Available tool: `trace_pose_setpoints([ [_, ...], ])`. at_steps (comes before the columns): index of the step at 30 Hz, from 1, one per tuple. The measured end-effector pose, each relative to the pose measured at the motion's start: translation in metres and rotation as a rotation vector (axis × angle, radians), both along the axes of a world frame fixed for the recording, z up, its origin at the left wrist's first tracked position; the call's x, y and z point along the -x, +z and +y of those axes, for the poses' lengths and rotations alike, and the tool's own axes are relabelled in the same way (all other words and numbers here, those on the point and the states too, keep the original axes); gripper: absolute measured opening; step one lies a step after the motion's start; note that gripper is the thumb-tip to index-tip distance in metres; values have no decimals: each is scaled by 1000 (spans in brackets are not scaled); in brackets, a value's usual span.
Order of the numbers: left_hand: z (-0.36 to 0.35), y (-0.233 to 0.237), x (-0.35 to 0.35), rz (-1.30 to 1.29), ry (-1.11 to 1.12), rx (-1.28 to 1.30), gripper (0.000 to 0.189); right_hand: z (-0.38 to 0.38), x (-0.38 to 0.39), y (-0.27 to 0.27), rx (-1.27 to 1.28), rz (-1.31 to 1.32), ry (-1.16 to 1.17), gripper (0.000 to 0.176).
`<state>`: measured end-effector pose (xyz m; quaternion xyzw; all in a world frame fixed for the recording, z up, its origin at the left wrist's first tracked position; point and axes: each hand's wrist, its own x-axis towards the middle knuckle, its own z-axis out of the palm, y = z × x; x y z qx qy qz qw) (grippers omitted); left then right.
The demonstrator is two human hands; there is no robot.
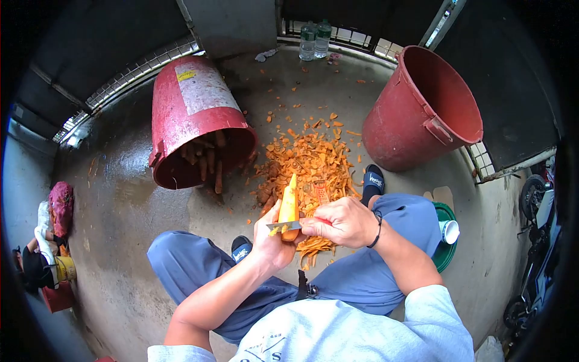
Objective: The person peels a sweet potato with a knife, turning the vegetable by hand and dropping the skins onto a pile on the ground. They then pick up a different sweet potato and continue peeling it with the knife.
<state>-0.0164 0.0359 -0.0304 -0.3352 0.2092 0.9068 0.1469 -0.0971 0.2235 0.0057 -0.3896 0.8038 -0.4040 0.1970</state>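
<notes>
An orange carrot (pixel 289 205), its surface pale and peeled, points away from me in my left hand (pixel 272 242), whose fingers wrap round its thick end. My right hand (pixel 344 223) grips a knife (pixel 283 226) by its red handle. The blade lies across the carrot's lower part, with bits of peel on it. Beneath and beyond my hands a heap of orange peelings (pixel 301 160) is spread on the floor. Unpeeled carrots (pixel 205 160) lie inside the mouth of a tipped red bin (pixel 163 114), and some spill out of it.
An upright red bin (pixel 386 127) stands at the right. Two water bottles (pixel 315 42) are by the back wall. Beside my right knee is a green lid or basin (pixel 445 253) with a white cup (pixel 450 231). Bags (pixel 60 208) lie far left; a motorcycle (pixel 534 241) is far right.
</notes>
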Motion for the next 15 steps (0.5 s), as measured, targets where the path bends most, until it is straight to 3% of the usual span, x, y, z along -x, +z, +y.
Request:
trace_pose_setpoints([
  [3, -5, -7, -3, 84, -43, -46, 41, 0, 0, 1, -4, 5, -2, 48],
  [7, -2, -1, -1, 13, -22, -10, 43, 1, 1, 0, -12, 10, -8, 48],
  [10, -2, -4, -3, 28, -34, -54, 44, 3, 7, -1, -45, 139, -75, 49],
  [15, 9, 23, -4, -28, -50, 33, 40, 9, 18, -1, -107, 233, -163, 49],
])
